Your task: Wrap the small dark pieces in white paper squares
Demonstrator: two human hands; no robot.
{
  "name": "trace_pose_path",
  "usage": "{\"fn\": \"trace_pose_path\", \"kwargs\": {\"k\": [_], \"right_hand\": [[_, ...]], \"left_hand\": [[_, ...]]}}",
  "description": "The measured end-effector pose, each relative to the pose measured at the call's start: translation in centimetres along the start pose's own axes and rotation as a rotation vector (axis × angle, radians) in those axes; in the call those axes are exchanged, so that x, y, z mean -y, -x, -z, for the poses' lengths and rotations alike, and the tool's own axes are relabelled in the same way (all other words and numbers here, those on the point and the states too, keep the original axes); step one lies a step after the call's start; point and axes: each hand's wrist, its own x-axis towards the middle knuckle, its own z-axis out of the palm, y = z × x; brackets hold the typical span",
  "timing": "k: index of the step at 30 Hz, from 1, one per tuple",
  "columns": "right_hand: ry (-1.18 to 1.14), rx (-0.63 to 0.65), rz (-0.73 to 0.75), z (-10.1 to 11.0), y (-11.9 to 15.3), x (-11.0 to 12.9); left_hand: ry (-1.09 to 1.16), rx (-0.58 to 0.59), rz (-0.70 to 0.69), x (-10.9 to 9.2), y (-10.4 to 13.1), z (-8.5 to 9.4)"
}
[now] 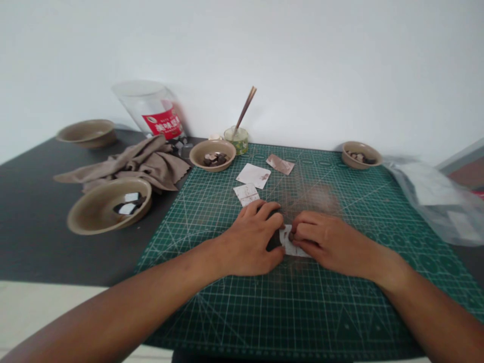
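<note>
A small white sheet with brown smudges lies on the green cutting mat. My left hand holds its left edge down, with thumb and forefinger apart at two corners. Closed in a pinch, my right hand presses a small dark brown piece onto the sheet. Its fingers hide most of that piece. Just beyond my left hand lies another smudged sheet, with a whiter sheet and a brown-faced sheet farther back. Brown dust marks the mat beyond my hands.
At the mat's back left stands a bowl of small brown pieces, beside a green patterned cup with chopsticks. A similar bowl and plastic bag are right. Left are a cloth, two bowls and a clear jar.
</note>
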Motion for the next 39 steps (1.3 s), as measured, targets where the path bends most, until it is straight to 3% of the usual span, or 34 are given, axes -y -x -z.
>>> {"fn": "trace_pose_path", "kwargs": {"k": [14,17,20,23,28,31,34,39], "right_hand": [[0.005,-0.011,0.042,-0.51,-0.25,0.25],[0.035,-0.048,-0.008,-0.21,-0.21,-0.16],[-0.004,0.009,-0.053,0.27,0.20,-0.30],[-0.065,0.066,0.000,0.03,0.39,0.07],[0.065,-0.051,-0.049,-0.45,0.01,-0.01],[0.031,0.017,-0.094,0.13,0.22,-0.34],[-0.059,0.100,-0.031,0.24,0.38,-0.21],[0.031,-0.004,-0.104,0.18,0.21,-0.39]], "left_hand": [[-0.004,-0.001,-0.003,-0.02,-0.05,0.10],[0.000,-0.002,0.001,-0.01,-0.03,0.09],[0.006,0.005,0.007,-0.04,0.01,0.12],[0.004,0.008,0.004,-0.08,0.00,0.13],[-0.004,0.013,0.014,-0.17,-0.02,0.22],[0.003,0.015,0.017,-0.20,0.00,0.26],[0.002,0.019,0.013,-0.19,0.04,0.20],[-0.004,0.012,0.014,-0.12,0.11,0.09]]}}
